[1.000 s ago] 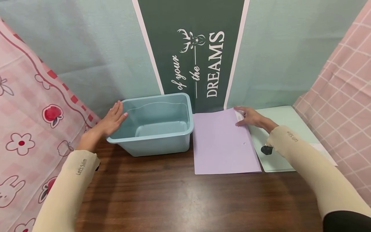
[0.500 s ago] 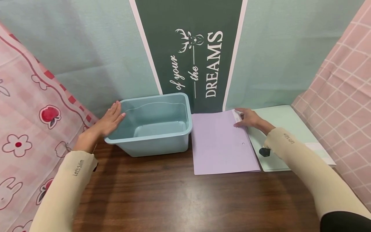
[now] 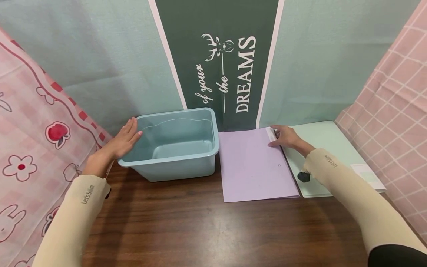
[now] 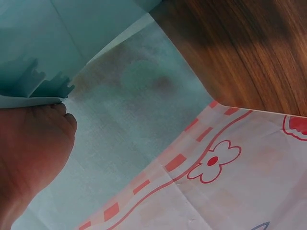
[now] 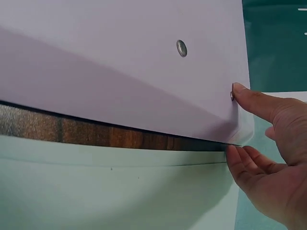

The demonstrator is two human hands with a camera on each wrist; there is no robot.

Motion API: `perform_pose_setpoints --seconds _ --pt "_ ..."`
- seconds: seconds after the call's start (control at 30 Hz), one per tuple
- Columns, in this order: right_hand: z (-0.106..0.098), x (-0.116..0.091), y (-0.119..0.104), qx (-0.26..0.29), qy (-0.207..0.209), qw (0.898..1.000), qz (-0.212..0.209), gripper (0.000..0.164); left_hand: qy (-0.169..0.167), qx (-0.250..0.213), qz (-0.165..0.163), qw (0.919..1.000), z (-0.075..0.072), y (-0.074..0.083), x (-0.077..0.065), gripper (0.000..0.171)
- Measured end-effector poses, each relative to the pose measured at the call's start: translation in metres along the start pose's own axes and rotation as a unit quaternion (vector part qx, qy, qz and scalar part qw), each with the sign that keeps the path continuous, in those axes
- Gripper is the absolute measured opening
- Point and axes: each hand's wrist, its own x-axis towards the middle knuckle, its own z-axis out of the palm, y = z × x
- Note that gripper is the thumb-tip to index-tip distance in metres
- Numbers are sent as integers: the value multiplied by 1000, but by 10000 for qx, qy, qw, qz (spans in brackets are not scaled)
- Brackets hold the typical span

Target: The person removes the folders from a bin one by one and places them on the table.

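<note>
My left hand lies with straight fingers along the left rim of a light blue plastic tub. In the left wrist view, part of that hand shows beneath the tub's edge. A purple paper folder lies flat just right of the tub. My right hand pinches its upper right edge. In the right wrist view, the thumb is on top beside a small metal rivet, with the fingers at the folder's edge. A pale green folder lies to the right, partly under my right forearm.
The dark wooden table stretches in front of the tub and folders. A green cloth backdrop with white lettering hangs behind. Pink patterned cloth borders the left, and pink checked cloth the right.
The tub has shifted slightly left along with my left hand, and the purple folder's left edge follows a little. My right hand keeps its grip on the folder's edge.
</note>
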Motion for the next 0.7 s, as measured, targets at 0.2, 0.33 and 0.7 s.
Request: perform_pose_setpoints --seconds 0.2,0.33,0.7 --pt "-6 -2 -2 -98 171 9996 -189 85 6 -9 -39 10000 0 1 0 79" --pt "-17 -4 -5 -236 296 9987 -342 72 -25 -12 -68 10000 -2 2 1 80" --pt "-56 -20 -17 -1309 601 9844 -1013 66 87 590 -238 9979 -13 20 8 91"
